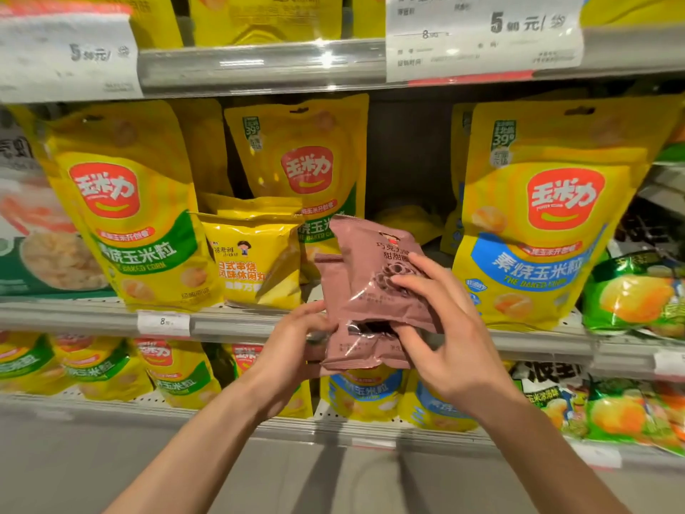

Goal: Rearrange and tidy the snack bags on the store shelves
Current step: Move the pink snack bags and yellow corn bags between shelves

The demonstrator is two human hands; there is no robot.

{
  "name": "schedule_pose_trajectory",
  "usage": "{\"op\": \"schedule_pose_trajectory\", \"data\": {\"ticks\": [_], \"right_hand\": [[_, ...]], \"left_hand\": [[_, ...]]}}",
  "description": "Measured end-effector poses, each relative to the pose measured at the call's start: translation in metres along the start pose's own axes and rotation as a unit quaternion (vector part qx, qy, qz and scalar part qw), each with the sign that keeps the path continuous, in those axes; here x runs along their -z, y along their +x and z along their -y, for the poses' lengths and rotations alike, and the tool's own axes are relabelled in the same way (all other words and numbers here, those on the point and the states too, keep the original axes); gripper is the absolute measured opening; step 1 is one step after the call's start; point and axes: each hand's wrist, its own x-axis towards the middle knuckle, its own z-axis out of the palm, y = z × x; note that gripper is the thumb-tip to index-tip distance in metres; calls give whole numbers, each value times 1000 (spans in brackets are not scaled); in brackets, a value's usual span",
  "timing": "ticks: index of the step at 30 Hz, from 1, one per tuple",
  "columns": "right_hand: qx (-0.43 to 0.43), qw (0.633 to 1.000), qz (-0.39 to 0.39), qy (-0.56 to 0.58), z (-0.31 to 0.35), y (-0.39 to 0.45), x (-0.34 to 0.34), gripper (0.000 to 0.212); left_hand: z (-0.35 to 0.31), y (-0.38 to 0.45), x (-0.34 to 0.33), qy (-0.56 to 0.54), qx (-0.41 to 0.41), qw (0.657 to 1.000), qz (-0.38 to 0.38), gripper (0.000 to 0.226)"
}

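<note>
Two or three small brown snack bags [365, 291] are held stacked in front of the middle shelf [92, 317]. My left hand [293, 339] grips their lower left edge from below. My right hand [441, 328] clasps the front bag, fingers across its face and thumb under it. Behind them a small yellow snack bag [255, 257] leans on the shelf, with another behind it. Tall yellow corn bags stand to the left [126, 213], behind [304, 168] and to the right [537, 217].
A dark gap [407, 157] opens on the middle shelf between the centre and right corn bags. Green snack bags [634, 291] crowd the right end. The lower shelf [222, 421] holds more yellow bags. Price tags [482, 35] hang from the upper shelf rail.
</note>
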Motion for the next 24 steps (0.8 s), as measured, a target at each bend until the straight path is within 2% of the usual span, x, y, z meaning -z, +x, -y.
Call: {"op": "schedule_pose_trajectory", "data": {"ticks": [1,5,7,11,14,16,18,19,20,22,24], "right_hand": [[2,1000,5,1,1,-1,1,53],[-20,999,43,27,10,-2,5,49],[-46,997,43,55,13,-3,5,45],[-82,993,-26,81,15,-2,2,19],[-162,973,-64,152,18,4,3,12],[-248,955,-77,147,19,10,5,32],[-335,931,-42,140,18,15,6,73],[-370,912,-19,174,16,17,5,90],[-391,894,0,220,13,18,2,96],[-397,872,35,283,8,15,-2,83],[-389,866,43,310,8,12,-3,67]], "left_hand": [[-2,-1,-2,-2,6,1000,4,29],[-16,-9,-12,53,26,998,36,47],[-21,-10,-16,84,26,994,61,44],[-17,-4,-14,111,31,991,69,48],[-5,1,-13,85,24,995,45,57],[1,2,-12,78,9,996,39,51],[5,3,-11,78,-1,996,39,52],[7,3,-11,80,-4,996,42,56],[8,2,-11,84,-5,995,45,61],[10,2,-10,88,-8,995,51,71],[11,2,-9,89,-13,994,57,77]]}}
